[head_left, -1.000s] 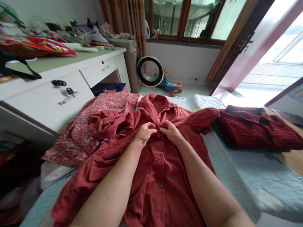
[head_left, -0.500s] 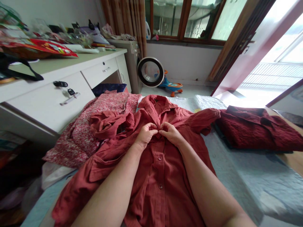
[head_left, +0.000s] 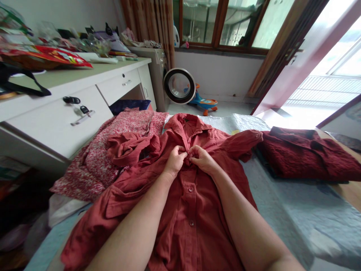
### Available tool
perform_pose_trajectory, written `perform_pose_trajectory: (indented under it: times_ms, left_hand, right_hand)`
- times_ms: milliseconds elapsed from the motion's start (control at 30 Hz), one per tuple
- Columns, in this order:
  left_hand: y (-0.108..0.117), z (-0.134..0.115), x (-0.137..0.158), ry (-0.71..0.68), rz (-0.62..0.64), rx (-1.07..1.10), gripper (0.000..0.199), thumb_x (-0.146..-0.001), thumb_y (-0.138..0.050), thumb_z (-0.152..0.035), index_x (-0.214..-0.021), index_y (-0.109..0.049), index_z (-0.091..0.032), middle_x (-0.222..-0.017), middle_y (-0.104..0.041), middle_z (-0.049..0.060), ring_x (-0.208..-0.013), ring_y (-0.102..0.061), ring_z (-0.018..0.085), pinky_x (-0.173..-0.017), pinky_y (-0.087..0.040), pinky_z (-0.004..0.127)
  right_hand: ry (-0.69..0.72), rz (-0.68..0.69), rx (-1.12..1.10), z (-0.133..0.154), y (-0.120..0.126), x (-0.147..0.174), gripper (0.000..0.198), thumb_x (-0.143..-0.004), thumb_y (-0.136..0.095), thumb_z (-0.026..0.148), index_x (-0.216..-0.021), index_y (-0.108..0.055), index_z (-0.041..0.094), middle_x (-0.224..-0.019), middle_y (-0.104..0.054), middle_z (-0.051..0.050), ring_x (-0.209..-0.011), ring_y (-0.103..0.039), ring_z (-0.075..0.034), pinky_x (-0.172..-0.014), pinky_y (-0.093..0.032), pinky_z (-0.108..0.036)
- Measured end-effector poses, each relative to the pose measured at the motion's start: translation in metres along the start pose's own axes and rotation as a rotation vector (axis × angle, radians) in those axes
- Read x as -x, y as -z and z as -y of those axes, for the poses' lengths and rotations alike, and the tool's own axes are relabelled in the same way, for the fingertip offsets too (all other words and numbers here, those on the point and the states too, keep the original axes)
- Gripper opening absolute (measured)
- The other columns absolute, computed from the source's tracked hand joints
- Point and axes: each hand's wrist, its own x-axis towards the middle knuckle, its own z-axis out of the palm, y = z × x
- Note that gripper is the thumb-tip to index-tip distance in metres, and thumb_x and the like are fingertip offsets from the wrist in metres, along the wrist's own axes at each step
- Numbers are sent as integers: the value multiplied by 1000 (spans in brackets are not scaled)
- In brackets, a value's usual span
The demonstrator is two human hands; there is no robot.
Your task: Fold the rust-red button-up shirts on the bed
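A rust-red button-up shirt (head_left: pixel 208 203) lies spread face up, its collar at the far end. Below the collar, my left hand (head_left: pixel 176 160) pinches the edge of the front placket. My right hand (head_left: pixel 203 161) pinches the placket right beside it, the fingertips of both hands almost meeting. Whatever button or buttonhole sits between the fingers is hidden. Farther down the placket two fastened buttons show, an upper button (head_left: pixel 191 189) and a lower button (head_left: pixel 192 223). One sleeve (head_left: pixel 129 146) is bunched up on the left; the other sleeve (head_left: pixel 242 143) stretches out to the right.
A folded dark red garment (head_left: pixel 307 154) rests at the right on the pale blue bed cover (head_left: pixel 284 207). Patterned pink-red cloth (head_left: pixel 98 162) lies at the left, beside a white desk (head_left: pixel 56 128) piled with items. Beyond are an open washer door (head_left: pixel 179 86) and a blue-orange ride-on toy (head_left: pixel 204 102).
Both hands have shifted slightly at the placket, and the fingertips have changed their pinch a little. The shirt otherwise lies as before.
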Motion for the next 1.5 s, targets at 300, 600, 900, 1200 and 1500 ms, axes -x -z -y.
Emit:
perform_pose_trajectory:
  times_ms: [300, 600, 900, 1200, 1500]
  left_hand:
    - [-1, 3, -1, -27, -19, -139, 36, -66, -73, -21, -97, -55, -17, -63, -61, -4, -52, -57, 13, -53, -44, 23]
    - [0, -12, 8, 98, -5, 40, 50, -61, -57, -16, -110, -47, -16, -54, -58, -6, -42, -51, 13, -43, -37, 21]
    - [1, -3, 7, -139, -129, -347, 34, -64, -61, -13, -96, -56, -20, -55, -55, -5, -56, -57, 17, -61, -46, 28]
    - [2, 2, 3, -136, -131, -164, 62, -54, -54, 2, -112, -51, -20, -94, -64, 4, -86, -64, 20, -83, -51, 34]
    - [1, 0, -1, -194, -167, -169, 36, -68, -52, -5, -101, -55, -18, -104, -65, 6, -102, -61, 22, -98, -44, 34]
  right_hand:
    - [-86, -72, 60, 13, 6, 2, 20, -61, -51, 21, -82, -51, 22, -63, -55, 6, -52, -48, -11, -49, -36, -22]
    - [283, -374, 737, 13, 8, -2, 21, -74, -49, 14, -88, -64, 20, -96, -70, -6, -95, -60, -20, -88, -43, -32]
    - [-61, -172, 1299, 19, 5, 2, 24, -91, -51, 31, -86, -71, 20, -84, -75, -9, -79, -67, -22, -79, -39, -32]
    - [-139, -442, 1243, 30, 5, 6, 22, -90, -50, 28, -90, -70, 21, -82, -73, -9, -75, -65, -21, -66, -38, -28]
    - [-59, -480, 1235, 29, -2, 7, 20, -88, -51, 28, -88, -69, 21, -90, -69, -11, -88, -60, -25, -79, -39, -35]
